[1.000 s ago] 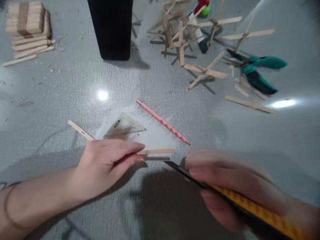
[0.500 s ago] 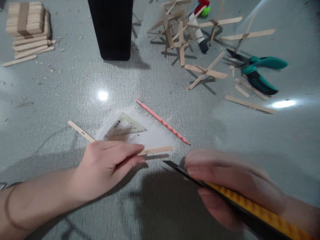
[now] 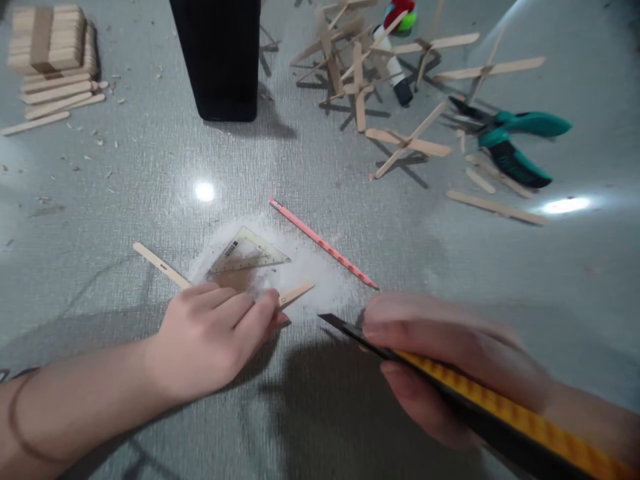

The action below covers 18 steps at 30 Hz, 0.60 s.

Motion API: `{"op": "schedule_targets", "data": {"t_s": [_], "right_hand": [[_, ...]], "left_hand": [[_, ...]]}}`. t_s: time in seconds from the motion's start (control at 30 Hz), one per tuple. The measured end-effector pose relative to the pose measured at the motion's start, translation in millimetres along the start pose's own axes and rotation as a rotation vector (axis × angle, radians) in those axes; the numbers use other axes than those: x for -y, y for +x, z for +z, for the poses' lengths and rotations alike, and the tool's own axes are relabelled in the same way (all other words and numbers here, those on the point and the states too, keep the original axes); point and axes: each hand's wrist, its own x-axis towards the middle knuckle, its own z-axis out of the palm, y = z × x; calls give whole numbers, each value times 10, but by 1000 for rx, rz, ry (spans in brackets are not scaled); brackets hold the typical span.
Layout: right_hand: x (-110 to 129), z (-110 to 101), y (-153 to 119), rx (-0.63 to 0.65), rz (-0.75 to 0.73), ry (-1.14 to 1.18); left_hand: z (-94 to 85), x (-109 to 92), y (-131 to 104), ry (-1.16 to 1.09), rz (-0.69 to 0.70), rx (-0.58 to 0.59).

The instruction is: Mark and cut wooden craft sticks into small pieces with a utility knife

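Between the thumb and fingers of my left hand (image 3: 215, 340) is a wooden craft stick (image 3: 298, 292), its marked end sticking out to the right. My right hand (image 3: 445, 367) grips a yellow and black utility knife (image 3: 470, 393), blade extended and pointing left. The blade tip sits just right of and below the stick, apart from it. Behind my left hand a clear set square (image 3: 250, 252) lies on a whitish patch of the table. Another craft stick (image 3: 160, 263) reaches out from behind the left hand. A pink pencil (image 3: 325, 245) lies beyond both hands.
Stacked craft sticks (image 3: 50, 40) are at the back left. A black upright object (image 3: 220, 60) stands at the back. Crossed stick pieces (image 3: 407, 142), a white tube (image 3: 395, 70) and green-handled pliers (image 3: 510, 137) lie back right, with loose sticks (image 3: 495, 207) near the pliers.
My left hand has turned over the craft stick, whose free end now tilts upward and shows less length. The knife has shifted slightly left.
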Motion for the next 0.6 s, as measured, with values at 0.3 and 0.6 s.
{"op": "schedule_targets", "data": {"t_s": [0.3, 0.6], "right_hand": [[5, -101, 164, 159, -61, 3], [54, -83, 179, 116, 20, 21]], "left_hand": [[-37, -29, -7, 91, 77, -15], [-43, -48, 30, 165, 123, 12]]}}
